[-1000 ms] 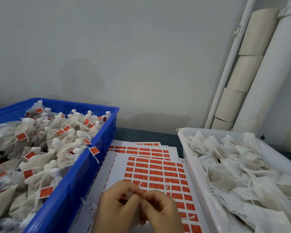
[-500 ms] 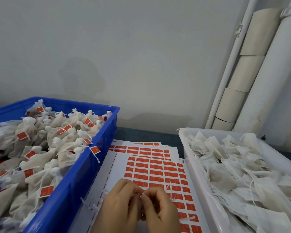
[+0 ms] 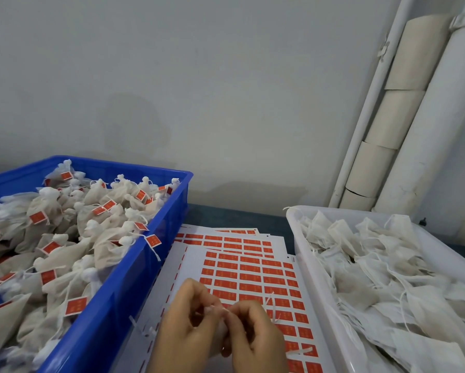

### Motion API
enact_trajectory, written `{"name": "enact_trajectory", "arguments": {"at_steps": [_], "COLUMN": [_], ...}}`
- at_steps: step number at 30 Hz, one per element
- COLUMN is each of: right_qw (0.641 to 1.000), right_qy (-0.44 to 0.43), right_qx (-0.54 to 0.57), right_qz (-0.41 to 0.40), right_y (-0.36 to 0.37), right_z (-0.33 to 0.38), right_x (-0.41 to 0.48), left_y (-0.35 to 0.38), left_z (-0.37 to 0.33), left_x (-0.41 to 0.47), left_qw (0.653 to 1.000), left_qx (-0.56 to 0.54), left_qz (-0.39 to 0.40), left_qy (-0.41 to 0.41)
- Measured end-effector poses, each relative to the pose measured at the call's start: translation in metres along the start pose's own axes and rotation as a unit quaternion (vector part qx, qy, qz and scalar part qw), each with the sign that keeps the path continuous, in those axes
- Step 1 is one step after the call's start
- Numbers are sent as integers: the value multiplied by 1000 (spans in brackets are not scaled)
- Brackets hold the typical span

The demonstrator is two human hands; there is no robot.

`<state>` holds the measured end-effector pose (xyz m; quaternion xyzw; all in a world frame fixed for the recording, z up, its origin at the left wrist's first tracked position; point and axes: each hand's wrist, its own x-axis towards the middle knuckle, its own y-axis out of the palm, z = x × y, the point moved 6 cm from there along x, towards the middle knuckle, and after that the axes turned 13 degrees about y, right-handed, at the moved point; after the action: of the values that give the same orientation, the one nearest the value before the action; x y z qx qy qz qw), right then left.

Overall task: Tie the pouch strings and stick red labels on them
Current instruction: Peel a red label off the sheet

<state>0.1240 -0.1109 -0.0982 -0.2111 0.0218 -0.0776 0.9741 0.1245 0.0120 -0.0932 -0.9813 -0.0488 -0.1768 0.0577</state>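
Both hands meet low in the near middle. The left hand (image 3: 188,329) and right hand (image 3: 255,340) have their fingers curled, and each grip pinches a thin white string (image 3: 269,301) between thumb and fingertips. The string's loose ends stick up just right of the knuckles. The pouch it belongs to lies under the palms and cannot be made out.

This looks like the tying step: the knot is being formed or drawn tight, and no label is on this string yet. Next, I judge, the knot must be pulled snug. One red label then has to be peeled from the sheet and folded over the string.

The label sheet (image 3: 252,273) lies right under the hands on the counter (image 3: 226,216), with more sheets fanned out behind it. Its red rectangles carry pale print too small to read.

On the left, the blue crate (image 3: 134,267) is heaped with tied pouches (image 3: 64,254), each bearing a red tag (image 3: 76,305). On the right, the white tray (image 3: 306,265) holds flat untied pouches (image 3: 373,278) with trailing strings. No brand name can be read anywhere.
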Motion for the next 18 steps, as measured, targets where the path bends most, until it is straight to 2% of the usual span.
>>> {"name": "enact_trajectory", "arguments": {"at_steps": [2,5,9,18], "right_qw": [1000,1000,998,1000], "right_qy": [4,19,24,-4], "right_qx": [3,20,51,-5], "right_qz": [3,3,7,-5], "right_y": [0,0,-2,-8], "right_z": [-1,-3,-4,2], "right_x": [1,1,-2,-2], "left_y": [-1,-2,-5,-5], "left_z": [9,15,21,26], "left_x": [2,4,6,8], "left_qw": [994,983,978,980], "left_qx": [-67,-114,-106,-93], "left_qz": [-19,-30,-48,-41], "left_qy": [-81,-141,-175,-169]}}
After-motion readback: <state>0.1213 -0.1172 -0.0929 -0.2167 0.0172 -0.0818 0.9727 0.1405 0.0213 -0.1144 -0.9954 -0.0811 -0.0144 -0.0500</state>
